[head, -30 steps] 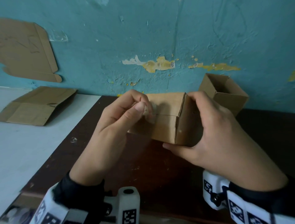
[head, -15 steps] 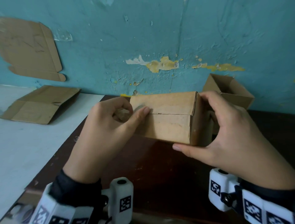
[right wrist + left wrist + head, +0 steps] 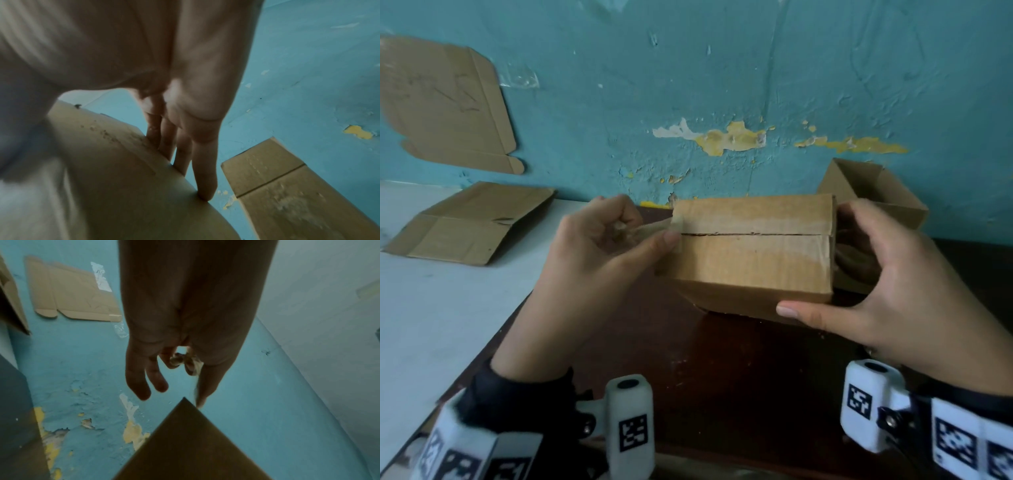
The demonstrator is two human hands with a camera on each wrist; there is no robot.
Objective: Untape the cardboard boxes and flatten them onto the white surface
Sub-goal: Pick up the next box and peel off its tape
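The closed box (image 3: 753, 253) sits on the dark table (image 3: 722, 370), near the centre, with its top seam facing up and running left to right. The left hand (image 3: 599, 260) is at the box's left end; its thumb and curled fingers pinch a strip of clear tape (image 3: 654, 228) that is lifted off the left end of the seam. In the left wrist view the tape (image 3: 185, 361) shows as a crumpled wad between the fingertips. The right hand (image 3: 887, 284) grips the box's right end, with the thumb along the near lower edge and the fingers (image 3: 203, 170) wrapped over the far side. An open box (image 3: 876, 192) stands just behind the right hand, against the blue wall (image 3: 722, 68). On the white surface (image 3: 431, 308) at the left lies a flattened box (image 3: 469, 222). Another flat cardboard sheet (image 3: 445, 106) leans against the wall above it.
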